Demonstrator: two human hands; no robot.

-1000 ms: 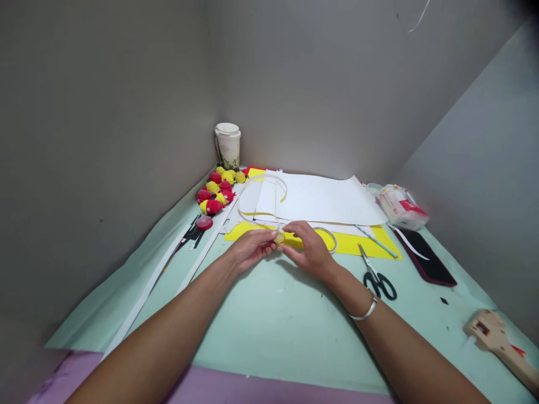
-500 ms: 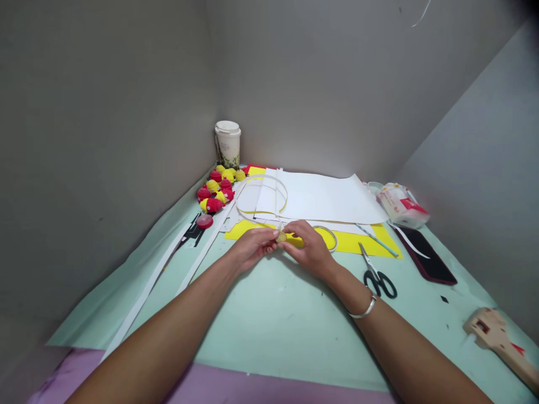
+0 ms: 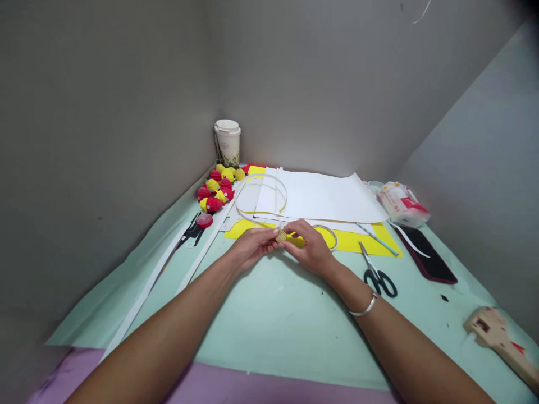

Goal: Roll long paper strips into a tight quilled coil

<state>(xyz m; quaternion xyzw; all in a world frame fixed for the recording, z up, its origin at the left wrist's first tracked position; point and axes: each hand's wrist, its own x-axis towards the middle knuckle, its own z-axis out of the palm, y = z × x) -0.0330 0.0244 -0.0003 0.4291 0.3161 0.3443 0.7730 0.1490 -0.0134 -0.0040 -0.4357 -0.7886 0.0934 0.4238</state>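
A purple cloth (image 3: 252,381) shows below the near edge of the pale green surface (image 3: 269,331), and a beige glue gun (image 3: 492,331) lies at the near right. Farther in, black-handled scissors (image 3: 374,275) rest beyond the right forearm, blades pointing away. At the middle, the left hand (image 3: 256,247) pinches a small yellow coil (image 3: 281,236) between thumb and fingers, just above the surface. The right hand (image 3: 310,247) curves in from the other side, thumb and forefinger at the coil's right edge; I cannot tell whether they pinch it. Beyond the hands lies a yellow sheet (image 3: 366,242), with a dark phone (image 3: 427,261) off to the right. Farther back, a pale strip (image 3: 238,205) loops over a large white sheet (image 3: 324,196); red and yellow pieces (image 3: 211,204) cluster left, a packet (image 3: 402,202) sits right, and a lidded cup (image 3: 228,143) stands upright by the wall (image 3: 303,101).
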